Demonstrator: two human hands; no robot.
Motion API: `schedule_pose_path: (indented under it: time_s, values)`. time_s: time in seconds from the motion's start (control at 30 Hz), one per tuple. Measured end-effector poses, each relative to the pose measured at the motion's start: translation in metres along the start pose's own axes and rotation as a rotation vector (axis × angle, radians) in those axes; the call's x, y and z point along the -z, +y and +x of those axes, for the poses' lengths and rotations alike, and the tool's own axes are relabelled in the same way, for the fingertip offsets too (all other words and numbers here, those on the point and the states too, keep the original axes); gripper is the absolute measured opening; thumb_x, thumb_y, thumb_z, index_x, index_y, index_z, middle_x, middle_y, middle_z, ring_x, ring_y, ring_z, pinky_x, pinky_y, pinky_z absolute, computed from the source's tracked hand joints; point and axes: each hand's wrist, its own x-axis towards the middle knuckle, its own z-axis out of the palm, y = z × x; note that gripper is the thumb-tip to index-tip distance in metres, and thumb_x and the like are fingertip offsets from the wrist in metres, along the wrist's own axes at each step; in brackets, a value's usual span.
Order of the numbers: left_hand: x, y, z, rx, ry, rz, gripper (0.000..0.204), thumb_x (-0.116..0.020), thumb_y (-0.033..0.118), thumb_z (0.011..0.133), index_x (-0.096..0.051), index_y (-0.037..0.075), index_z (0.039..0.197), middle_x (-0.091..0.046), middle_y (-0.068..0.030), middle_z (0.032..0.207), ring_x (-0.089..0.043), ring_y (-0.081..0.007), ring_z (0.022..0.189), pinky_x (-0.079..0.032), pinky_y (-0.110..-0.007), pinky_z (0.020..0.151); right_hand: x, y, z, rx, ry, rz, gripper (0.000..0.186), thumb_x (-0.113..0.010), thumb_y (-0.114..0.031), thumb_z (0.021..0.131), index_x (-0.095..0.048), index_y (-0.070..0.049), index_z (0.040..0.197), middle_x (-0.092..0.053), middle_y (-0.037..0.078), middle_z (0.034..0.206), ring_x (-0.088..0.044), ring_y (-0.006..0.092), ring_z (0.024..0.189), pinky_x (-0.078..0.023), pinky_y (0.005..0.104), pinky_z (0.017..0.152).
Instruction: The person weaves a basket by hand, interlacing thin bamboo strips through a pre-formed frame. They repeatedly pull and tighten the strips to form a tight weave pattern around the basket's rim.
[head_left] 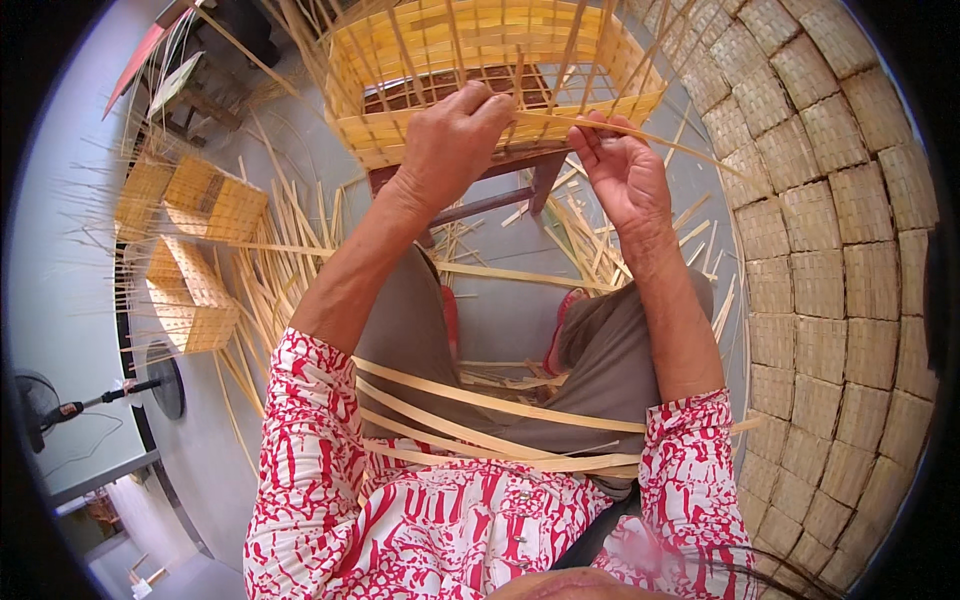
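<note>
A half-woven yellow bamboo basket [375, 140] sits in front of me on a dark wooden stool [545, 180], its upright stakes sticking up loose. My left hand [455, 140] is closed at the near wall, over the start of a thin bamboo strip [670, 143]. The strip runs along the top of that wall to the right, and its free end reaches past the basket. To the right of the left hand, my right hand [625, 180] pinches the same strip between thumb and fingers, palm turned up. The left fingertips are partly hidden.
Several loose bamboo strips [500, 403] lie across my lap. More strips [590, 240] litter the floor around the stool. Partly woven baskets [215, 205] with long stakes stand at the left, near a fan [165, 380]. Stacked woven baskets [810, 260] form a wall on the right.
</note>
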Motion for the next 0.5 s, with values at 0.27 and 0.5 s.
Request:
schedule_pose_path:
  time_s: [0.27,0.5]
  values:
    - [0.018,-0.008,0.011,0.151,-0.111,-0.434,0.013,-0.079,0.004,0.082,-0.072,0.006,0.092,-0.06,-0.0019,0.082,-0.059,-0.0117,0.068,-0.046,-0.025,0.059,-0.031,0.0,-0.004,-0.043,-0.373,-0.292,0.043,-0.062,-0.007,0.096,-0.053,-0.004,0.138,-0.061,0.015,0.135,-0.065,0.0157,0.112,-0.055,0.0295,0.093]
    - [0.022,-0.016,0.021,0.201,-0.227,-0.603,0.011,-0.076,0.003,0.086,-0.069,0.004,0.094,-0.059,0.0003,0.086,-0.056,-0.0087,0.076,-0.046,-0.024,0.066,-0.06,0.012,0.0,0.274,-0.394,-0.8,0.041,-0.065,-0.018,0.099,-0.056,-0.01,0.138,-0.062,0.001,0.119,-0.06,0.0087,0.105,-0.047,0.023,0.091]
